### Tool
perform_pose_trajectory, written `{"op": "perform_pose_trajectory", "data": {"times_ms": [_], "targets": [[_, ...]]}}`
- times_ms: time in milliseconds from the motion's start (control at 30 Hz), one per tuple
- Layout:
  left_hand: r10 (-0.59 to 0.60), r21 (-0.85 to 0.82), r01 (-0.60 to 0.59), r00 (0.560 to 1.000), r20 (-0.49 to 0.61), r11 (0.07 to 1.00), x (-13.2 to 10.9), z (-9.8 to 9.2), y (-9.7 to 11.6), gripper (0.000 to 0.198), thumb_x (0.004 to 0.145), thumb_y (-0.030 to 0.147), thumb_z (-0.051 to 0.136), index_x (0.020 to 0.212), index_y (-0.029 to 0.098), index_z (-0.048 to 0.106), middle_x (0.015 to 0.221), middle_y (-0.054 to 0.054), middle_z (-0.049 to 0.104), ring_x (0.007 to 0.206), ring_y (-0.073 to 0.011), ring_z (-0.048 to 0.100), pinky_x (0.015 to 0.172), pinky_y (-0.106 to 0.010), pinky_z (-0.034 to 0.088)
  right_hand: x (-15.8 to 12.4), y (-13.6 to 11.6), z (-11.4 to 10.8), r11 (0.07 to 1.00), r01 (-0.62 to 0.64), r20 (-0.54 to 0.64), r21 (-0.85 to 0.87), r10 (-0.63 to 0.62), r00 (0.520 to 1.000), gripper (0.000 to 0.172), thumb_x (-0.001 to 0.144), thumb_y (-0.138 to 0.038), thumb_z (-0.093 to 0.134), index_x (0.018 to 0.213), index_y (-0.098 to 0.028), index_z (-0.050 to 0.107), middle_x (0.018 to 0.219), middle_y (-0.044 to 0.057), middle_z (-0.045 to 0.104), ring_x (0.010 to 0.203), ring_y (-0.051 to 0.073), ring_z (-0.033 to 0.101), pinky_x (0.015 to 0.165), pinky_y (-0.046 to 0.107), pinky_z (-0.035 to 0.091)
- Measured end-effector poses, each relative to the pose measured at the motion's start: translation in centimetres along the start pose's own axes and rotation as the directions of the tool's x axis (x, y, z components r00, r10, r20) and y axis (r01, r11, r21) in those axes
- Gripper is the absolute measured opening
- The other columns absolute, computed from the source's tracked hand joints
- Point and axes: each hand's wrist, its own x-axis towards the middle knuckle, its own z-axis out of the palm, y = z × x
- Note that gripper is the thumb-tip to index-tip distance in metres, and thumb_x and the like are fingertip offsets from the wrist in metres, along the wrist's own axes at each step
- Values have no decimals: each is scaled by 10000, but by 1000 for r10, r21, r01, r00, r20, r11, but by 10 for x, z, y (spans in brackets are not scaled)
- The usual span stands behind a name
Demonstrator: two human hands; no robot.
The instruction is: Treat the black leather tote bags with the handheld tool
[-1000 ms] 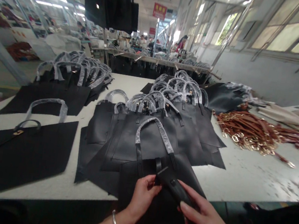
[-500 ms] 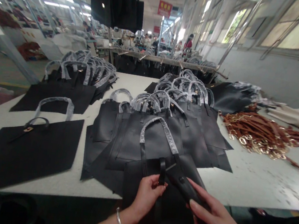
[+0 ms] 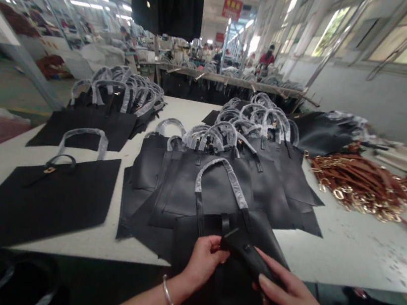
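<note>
A black handbag (image 3: 194, 224) lies in front of me at the table's near edge, its plastic-wrapped handle (image 3: 219, 167) arching away from me. My left hand (image 3: 206, 258) is closed in a pinch on the narrow black strap (image 3: 225, 221) at the bag's top; the fingertips are partly hidden. In my right hand (image 3: 283, 288) is a black handheld tool (image 3: 249, 258) shaped like an electric hair clipper, my fingers wrapped round its body. The tool's flat, pale-edged end is over the strap, close to my left fingertips. Whether it touches the strap I cannot tell.
More black handbags (image 3: 207, 178) with wrapped handles are heaped just beyond. Another handbag (image 3: 69, 200) lies flat at left, with a pile of bags (image 3: 91, 122) behind it. Brown straps with gold clasps (image 3: 364, 186) are heaped at right. Bags (image 3: 166, 7) hang overhead.
My view has turned slightly left, so the scene sits further right. The tool's end has come closer to my left fingers, now covering part of the strap that showed before.
</note>
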Motion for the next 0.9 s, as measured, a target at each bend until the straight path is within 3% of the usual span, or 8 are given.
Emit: {"op": "perform_pose_trajectory", "data": {"times_ms": [100,267,467,633,767,900], "targets": [[-11,-4,11,1000,-23,1000,0,1,0,230,648,246,736,832,110,711,751,-67,686,648,-147,556,589,-238,396,0,0,-1,999,46,-33,12,-45,998,880,744,-573,670,1473,-232,313,799,15,674,529,127,576,468,226,446],[-11,-3,11,1000,20,1000,-1,0,2,182,679,275,726,769,118,704,690,-42,667,613,-128,548,576,-223,382,0,7,-3,999,-33,56,4,33,998,861,731,-579,677,1449,-220,367,804,32,686,498,121,571,443,220,427],[-95,-64,93,995,-20,994,0,0,7,225,619,240,756,789,118,674,695,-47,674,609,-131,558,574,-225,388,6,-5,-3,999,28,-87,37,-25,996,884,737,-546,692,1469,-220,318,808,23,687,529,127,577,462,223,456],[-53,-28,53,999,14,998,2,-1,1,149,644,226,715,736,112,683,638,-25,637,568,-115,509,548,-221,342,-4,-6,-3,997,-75,-8,7,75,997,854,727,-538,696,1449,-218,369,783,23,691,507,126,577,443,212,439],[11,64,-10,1000,-15,998,3,0,-2,117,674,203,666,753,120,685,682,-34,643,627,-144,536,576,-235,377,5,-8,9,998,-45,-11,-35,44,999,868,731,-551,679,1459,-208,353,744,13,679,512,133,573,451,219,437],[37,387,-45,999,28,921,-5,-13,9,133,749,243,624,806,137,678,725,-25,642,675,-156,567,600,-242,408,14,-13,12,992,33,-53,-120,-40,998,877,755,-576,642,1474,-189,320,589,-23,623,499,155,557,470,240,433]]}}
